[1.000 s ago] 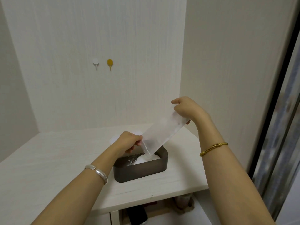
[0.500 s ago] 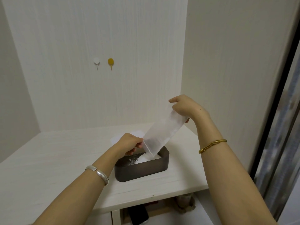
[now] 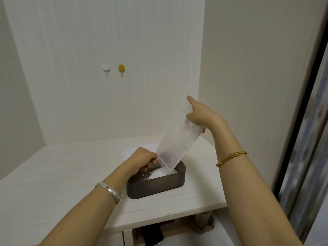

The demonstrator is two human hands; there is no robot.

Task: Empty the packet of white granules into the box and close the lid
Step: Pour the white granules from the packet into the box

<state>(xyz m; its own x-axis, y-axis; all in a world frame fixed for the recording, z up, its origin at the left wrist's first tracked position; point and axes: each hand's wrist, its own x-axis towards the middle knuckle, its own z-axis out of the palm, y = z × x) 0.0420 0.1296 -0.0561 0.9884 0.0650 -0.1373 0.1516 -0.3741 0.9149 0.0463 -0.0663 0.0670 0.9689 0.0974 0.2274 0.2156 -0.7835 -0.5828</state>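
Silver bangle [image 3: 111, 189] on the wrist marks the left hand [image 3: 142, 158], the leftmost working part. Its grip is pinched together on the lower, open corner of the packet [image 3: 177, 142], probably to keep the mouth spread and aimed into the box [image 3: 156, 183]. The packet is translucent and looks nearly empty; it slopes steeply, mouth down, with the low edge just inside the box opening. White granules [image 3: 158, 173] lie heaped in the box, with scattered grains on its dark floor.

Further right, the right hand [image 3: 200, 116] holds the sealed upper end high, thumb clamped against the film and forefinger pointing outward. Raising this end likely lets gravity clear the last grains toward the mouth. The box rests on the white worktop [image 3: 71, 171] near its front right edge. A pale flat piece [image 3: 142, 148] behind the left hand may be the lid; this cannot be confirmed. Closing is not yet done.
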